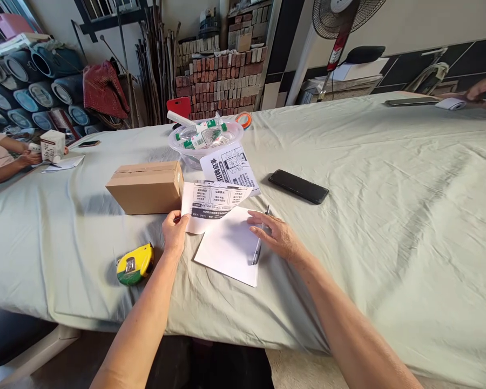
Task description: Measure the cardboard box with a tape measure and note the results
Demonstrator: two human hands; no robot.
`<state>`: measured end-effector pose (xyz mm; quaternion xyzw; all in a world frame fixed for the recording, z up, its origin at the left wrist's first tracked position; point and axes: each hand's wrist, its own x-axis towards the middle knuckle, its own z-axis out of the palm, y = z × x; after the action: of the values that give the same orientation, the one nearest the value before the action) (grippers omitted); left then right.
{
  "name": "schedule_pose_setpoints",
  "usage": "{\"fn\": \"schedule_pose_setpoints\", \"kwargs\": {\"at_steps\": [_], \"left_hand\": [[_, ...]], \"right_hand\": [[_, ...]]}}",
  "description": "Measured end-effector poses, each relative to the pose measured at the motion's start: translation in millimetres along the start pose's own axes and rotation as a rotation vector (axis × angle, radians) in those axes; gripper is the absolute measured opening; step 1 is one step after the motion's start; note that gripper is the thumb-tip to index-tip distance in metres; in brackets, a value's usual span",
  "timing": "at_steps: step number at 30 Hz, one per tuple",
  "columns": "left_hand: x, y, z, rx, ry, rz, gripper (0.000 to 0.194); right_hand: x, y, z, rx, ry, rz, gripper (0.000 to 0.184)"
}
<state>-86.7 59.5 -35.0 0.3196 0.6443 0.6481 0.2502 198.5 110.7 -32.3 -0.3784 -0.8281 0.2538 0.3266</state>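
While your left hand [174,233] pinches the printed sheet [210,202] by its near-left edge, your right hand [283,237] is loosely spread over the pen [257,251] and the right side of the white paper [227,251]; whether those fingers press down or hover, you cannot tell from here. Your hands are well apart, with the papers between them. The step in hand looks like sorting or lifting the printed sheet off the white paper. A next move would call for a firm pinch on the left and a light right hand, so the paper does not slide and the pen does not roll.

The printed sheet lies in front of you, just beside the cardboard box [146,189] and partly over the far-left part of the white paper. Its long axis runs roughly left to right, and its right end curls up toward the second printed sheet [230,167]. The white paper stretches away from you, skewed. The pen lies along its right edge, far end leaning slightly right; you cannot make out which end writes.
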Motion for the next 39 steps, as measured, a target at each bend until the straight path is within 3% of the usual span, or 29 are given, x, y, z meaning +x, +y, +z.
{"fn": "schedule_pose_setpoints", "kwargs": {"at_steps": [39], "left_hand": [[0.9,-1.8,-0.9,-0.008,-0.005,0.002,0.024]], "right_hand": [[-0.2,2.6,1.1,-0.007,0.018,-0.048,0.042]]}}
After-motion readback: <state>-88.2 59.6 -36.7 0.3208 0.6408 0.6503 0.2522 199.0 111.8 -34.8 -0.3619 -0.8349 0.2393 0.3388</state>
